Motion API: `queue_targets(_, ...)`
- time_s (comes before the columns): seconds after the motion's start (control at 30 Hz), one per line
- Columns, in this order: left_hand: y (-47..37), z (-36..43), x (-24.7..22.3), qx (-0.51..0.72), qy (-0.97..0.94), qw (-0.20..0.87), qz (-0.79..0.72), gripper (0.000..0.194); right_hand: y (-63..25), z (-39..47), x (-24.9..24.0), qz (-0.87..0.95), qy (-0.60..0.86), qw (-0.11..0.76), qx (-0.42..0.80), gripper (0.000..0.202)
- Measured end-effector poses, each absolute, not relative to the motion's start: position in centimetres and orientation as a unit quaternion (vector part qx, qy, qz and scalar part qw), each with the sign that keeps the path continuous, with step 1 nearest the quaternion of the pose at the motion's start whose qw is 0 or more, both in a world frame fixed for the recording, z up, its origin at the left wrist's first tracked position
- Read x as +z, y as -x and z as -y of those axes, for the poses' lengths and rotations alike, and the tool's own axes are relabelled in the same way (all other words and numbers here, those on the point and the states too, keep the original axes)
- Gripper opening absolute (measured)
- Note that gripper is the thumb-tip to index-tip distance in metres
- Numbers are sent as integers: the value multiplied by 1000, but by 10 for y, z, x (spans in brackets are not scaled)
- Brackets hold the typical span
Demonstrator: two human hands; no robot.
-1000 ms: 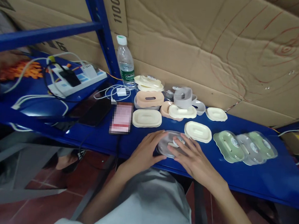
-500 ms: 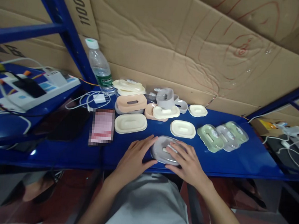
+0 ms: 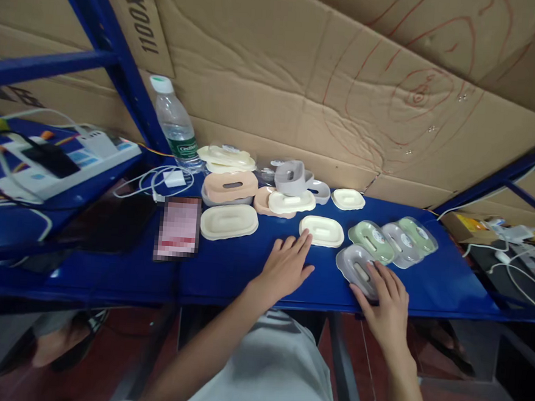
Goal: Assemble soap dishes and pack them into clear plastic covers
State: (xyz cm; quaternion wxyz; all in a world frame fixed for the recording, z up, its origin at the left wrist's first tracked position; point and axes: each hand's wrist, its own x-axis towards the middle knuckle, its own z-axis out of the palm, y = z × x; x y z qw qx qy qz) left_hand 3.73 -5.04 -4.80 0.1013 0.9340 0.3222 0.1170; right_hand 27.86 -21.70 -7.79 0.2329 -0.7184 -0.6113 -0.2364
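A blue worktop (image 3: 226, 271) carries cream, peach and grey soap dishes near the cardboard backing, a water bottle (image 3: 174, 124), a phone (image 3: 177, 228) and a power strip (image 3: 68, 162). A row of green and grey lidded dishes (image 3: 395, 240) lies to the right. The left hand (image 3: 286, 267) lies flat and released, fingertips touching a cream dish (image 3: 323, 230). The right hand (image 3: 386, 297) rests open-fingered on a grey lidded dish (image 3: 357, 265) just beside that row.

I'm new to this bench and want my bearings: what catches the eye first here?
The scatter of pastel soap dishes along the blue shelf, against a cardboard wall. Near the front edge, the right hand rests on a clear-lidded grey soap dish; the left hand lies flat beside a cream one.
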Motion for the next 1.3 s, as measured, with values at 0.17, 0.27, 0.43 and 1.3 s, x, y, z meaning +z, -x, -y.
queue_targets(0.17, -23, 55, -46, 125, -934, 88, -322, 56, -293, 201, -78, 593, 741, 215, -231, 55)
queue_targets(0.27, 8, 56, -50, 165, -926, 80, -331, 44, -306, 189, -76, 593, 745, 198, -232, 53)
queue_targets(0.43, 52, 42, -61, 237, -898, 67, -364, 11, -315, 150, -57, 629, 723, 159, -236, 55)
queue_targets(1.3, 82, 47, -63, 283, -870, 274, -296, 6, -248, 106, -4, 700, 655, 280, -41, 27)
